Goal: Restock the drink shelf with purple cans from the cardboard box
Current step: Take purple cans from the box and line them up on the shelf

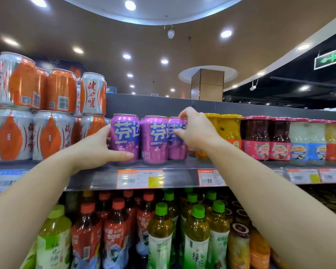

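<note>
Both hands are working the upper metal shelf (97, 177), where three tall purple aluminium cans with white lettering are standing upright in a front row. The left hand (97, 150) is wrapping the leftmost purple can (125, 135) from its left side, thumb lying across the lower front, other fingers hidden behind the can, so clamped on it as far as can be seen. The right hand (195, 131) is pinching the rightmost purple can (177, 148) from the right, fingertips (182, 114) curling over its top rim and thumb pressing its face. The middle purple can (154, 140) is sitting untouched between them, touching or nearly touching both neighbours.

Key relation: each held can is lying inward of its hand, long axis vertical, base on the shelf. Any squaring-up would likely mean pushing inward or back.

Orange and silver stacked cans (52, 113) are crowding just left; yellow-lidded fruit jars (229, 131) are just right, so side clearance looks tight. The cardboard box is not in view. Likely stage: aligning placed cans, not fetching more.
</note>
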